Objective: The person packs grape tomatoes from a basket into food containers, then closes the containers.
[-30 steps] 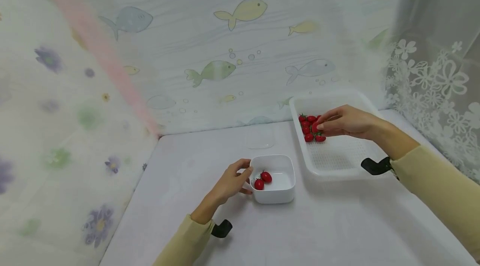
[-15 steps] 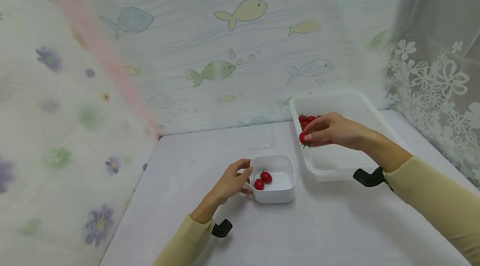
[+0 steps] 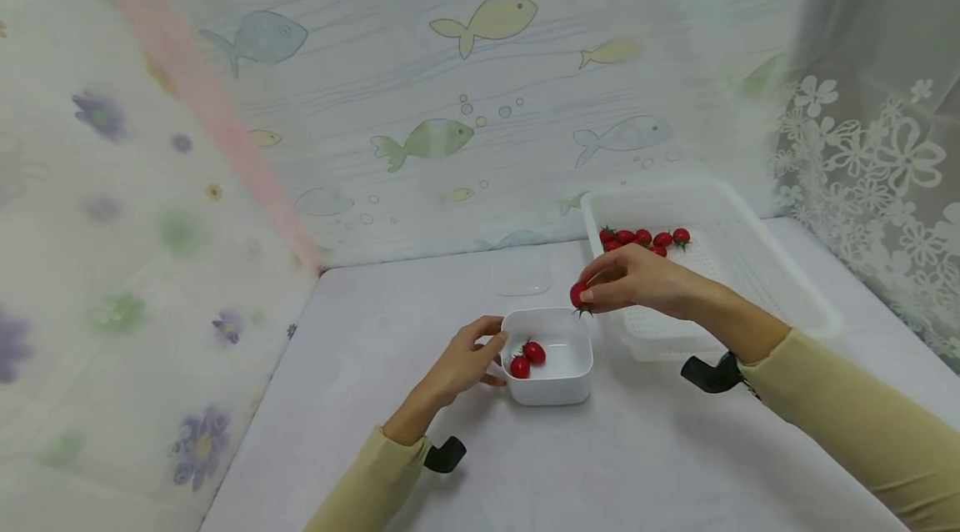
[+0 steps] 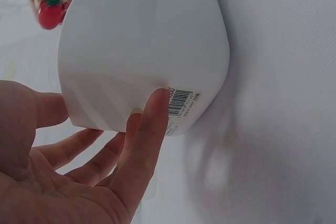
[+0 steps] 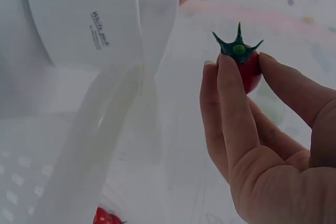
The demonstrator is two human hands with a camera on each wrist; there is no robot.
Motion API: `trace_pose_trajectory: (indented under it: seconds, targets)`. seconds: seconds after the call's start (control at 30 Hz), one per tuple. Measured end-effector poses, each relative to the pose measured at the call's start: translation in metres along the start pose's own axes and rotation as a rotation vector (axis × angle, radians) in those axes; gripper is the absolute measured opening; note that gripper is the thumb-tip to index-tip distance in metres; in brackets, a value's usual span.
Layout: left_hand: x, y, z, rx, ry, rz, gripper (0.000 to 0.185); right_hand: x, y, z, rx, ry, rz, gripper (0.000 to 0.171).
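Observation:
Between the thumb and fingertips of my right hand (image 3: 637, 280) is a cherry tomato (image 3: 578, 294), its green stem cap plainly visible in the right wrist view. This hand hovers just beyond the back right corner of a small white box (image 3: 551, 392). Two cherry tomatoes (image 3: 534, 352) lie inside the box, toward its left side. My left hand (image 3: 465, 358) holds the box by its left side; in the left wrist view the thumb meets the rim and the fingers (image 4: 149, 135) press the outer wall near a barcode label.
A large white perforated basket (image 3: 750, 215) stands at the back right with several cherry tomatoes (image 3: 642, 237) at its far left. Behind the box lies a flat clear lid (image 3: 522, 282). Fish-printed curtain (image 3: 427, 140) closes off the back.
My right hand has lifted a cherry tomato out of the basket and carried it left, close to the box. The left hand and the box have stayed in place.

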State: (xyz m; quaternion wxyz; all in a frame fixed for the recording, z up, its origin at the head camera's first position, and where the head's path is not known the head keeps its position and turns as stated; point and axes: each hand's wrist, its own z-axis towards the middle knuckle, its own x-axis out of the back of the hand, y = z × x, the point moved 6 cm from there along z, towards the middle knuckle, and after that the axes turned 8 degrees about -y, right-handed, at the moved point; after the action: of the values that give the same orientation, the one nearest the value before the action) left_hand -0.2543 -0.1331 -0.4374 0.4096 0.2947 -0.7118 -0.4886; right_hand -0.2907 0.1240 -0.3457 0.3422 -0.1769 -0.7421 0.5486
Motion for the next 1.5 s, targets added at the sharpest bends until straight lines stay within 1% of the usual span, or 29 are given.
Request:
trace_pose_trajectory:
  seconds: [0.1,0.27,0.47,0.57,0.73,0.87,1.0,1.17,1.37,1.5]
  targets:
    - [0.000,0.000,0.000,0.009,0.004,0.000,0.040,-0.010,-0.001,0.005,0.000,-0.001,-0.034,0.034]
    - [0.000,-0.001,0.000,0.003,0.001,-0.006,0.041,-0.029,0.001,0.015,-0.017,0.028,-0.131,0.030]
    - [0.000,-0.003,0.002,0.018,0.004,-0.007,0.040,-0.050,0.008,0.030,-0.042,0.049,-0.219,0.023]
    - [0.000,-0.003,0.002,0.009,-0.001,-0.012,0.040,-0.060,0.011,0.036,-0.059,0.050,-0.263,0.019]
    - [-0.001,0.001,0.000,-0.004,-0.009,-0.022,0.039,-0.073,0.011,0.046,-0.088,0.070,-0.391,0.018]
    - [-0.001,0.001,0.000,-0.013,-0.009,-0.028,0.039,-0.081,0.011,0.053,-0.116,0.091,-0.504,0.016]
    - [-0.001,0.001,-0.001,-0.017,-0.008,-0.039,0.039,-0.088,0.012,0.059,-0.162,0.106,-0.565,0.013]
    - [-0.001,0.001,-0.002,-0.020,-0.004,-0.041,0.039,-0.094,0.017,0.065,-0.169,0.117,-0.573,0.008]
    - [-0.001,0.000,-0.001,-0.029,-0.007,-0.043,0.040,-0.098,0.024,0.075,-0.155,0.110,-0.661,0.009]
    - [-0.001,0.000,-0.001,-0.033,-0.008,-0.043,0.040,-0.099,0.027,0.079,-0.161,0.106,-0.678,0.009]
